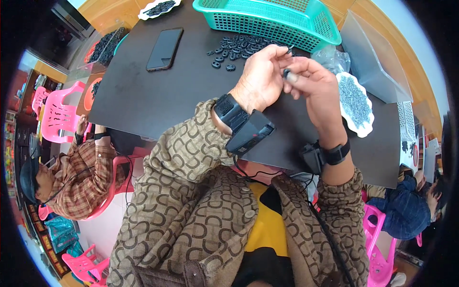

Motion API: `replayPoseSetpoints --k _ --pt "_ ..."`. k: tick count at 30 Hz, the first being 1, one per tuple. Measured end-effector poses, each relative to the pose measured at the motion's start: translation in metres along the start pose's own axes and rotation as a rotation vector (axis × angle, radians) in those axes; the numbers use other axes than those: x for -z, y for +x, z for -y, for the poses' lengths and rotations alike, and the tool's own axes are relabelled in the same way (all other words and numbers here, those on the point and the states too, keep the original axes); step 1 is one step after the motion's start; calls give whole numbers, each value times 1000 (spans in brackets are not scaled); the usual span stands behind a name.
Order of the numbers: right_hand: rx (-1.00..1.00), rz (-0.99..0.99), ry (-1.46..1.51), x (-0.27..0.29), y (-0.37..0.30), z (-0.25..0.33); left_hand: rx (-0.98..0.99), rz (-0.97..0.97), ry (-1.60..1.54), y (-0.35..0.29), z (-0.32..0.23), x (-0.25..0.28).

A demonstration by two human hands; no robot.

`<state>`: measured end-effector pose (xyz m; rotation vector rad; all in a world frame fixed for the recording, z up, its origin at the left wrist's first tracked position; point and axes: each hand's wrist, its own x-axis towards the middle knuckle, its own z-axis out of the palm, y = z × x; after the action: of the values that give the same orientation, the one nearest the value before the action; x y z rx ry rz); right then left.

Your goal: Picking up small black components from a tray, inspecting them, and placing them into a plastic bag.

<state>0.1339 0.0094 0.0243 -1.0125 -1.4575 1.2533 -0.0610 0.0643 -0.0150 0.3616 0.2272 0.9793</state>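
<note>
My left hand (260,79) and my right hand (315,81) are raised close together over the dark table, both with fingers closed. Between my right thumb and fingers sits a small black plastic piece (286,72). A small dark bit with a pale tip (290,49) shows at my left fingertips; its kind is too small to make out. Beyond my left hand lies a loose pile of black two-holed plastic pieces (234,48), shaped like cord locks. To the right of my right hand, a white scalloped plate (366,130) carries a heap of tiny silvery metal parts, perhaps springs.
A green plastic basket (267,24) stands behind the pile, with a clear bag (332,60) beside it. A clear plastic bin (370,52) is at the right. A phone (165,49) lies left; another white plate (144,15) is farther back. People sit on both sides.
</note>
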Motion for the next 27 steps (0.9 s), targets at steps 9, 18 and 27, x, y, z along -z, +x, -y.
replayPoseSetpoints --k 9,18,27 --pt "-48 -80 572 43 5 8 -520 -179 805 -25 10 -58" --pt "-20 -105 553 36 5 16 -713 -181 1208 -19 11 -54" --pt "8 -71 466 38 5 19 -807 -206 1176 -15 13 -59"
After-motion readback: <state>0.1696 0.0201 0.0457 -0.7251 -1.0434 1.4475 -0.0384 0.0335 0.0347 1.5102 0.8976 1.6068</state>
